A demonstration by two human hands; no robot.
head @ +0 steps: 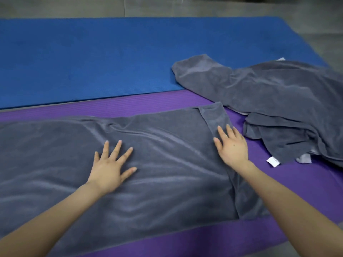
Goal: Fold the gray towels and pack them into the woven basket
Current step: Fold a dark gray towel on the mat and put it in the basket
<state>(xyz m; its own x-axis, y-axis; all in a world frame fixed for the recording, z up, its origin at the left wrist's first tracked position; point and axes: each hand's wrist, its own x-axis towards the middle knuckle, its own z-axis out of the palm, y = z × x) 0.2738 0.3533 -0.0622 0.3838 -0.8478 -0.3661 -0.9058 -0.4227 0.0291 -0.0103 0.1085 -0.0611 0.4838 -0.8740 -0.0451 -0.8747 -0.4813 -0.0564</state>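
- The spread gray towel point(167, 164) lies flat on the purple mat point(130, 106), from 9 o'clock across the middle. Its right end is folded over into a narrow flap.
- The left hand point(109, 169) presses on the towel's middle, fingers straight and spread, grasping nothing.
- The right hand point(233, 147) rests with flat fingers on the flap's edge at 3 o'clock, also released.
- A crumpled pile of gray towels point(278, 101) sits at 2 o'clock over both mats, near the flap but apart.
- The blue mat point(92, 58) spreads wide from 9 to 12 o'clock.

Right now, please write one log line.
towel: spread on purple mat | left hand: flat on towel | right hand: flat on folded end | other towels: crumpled
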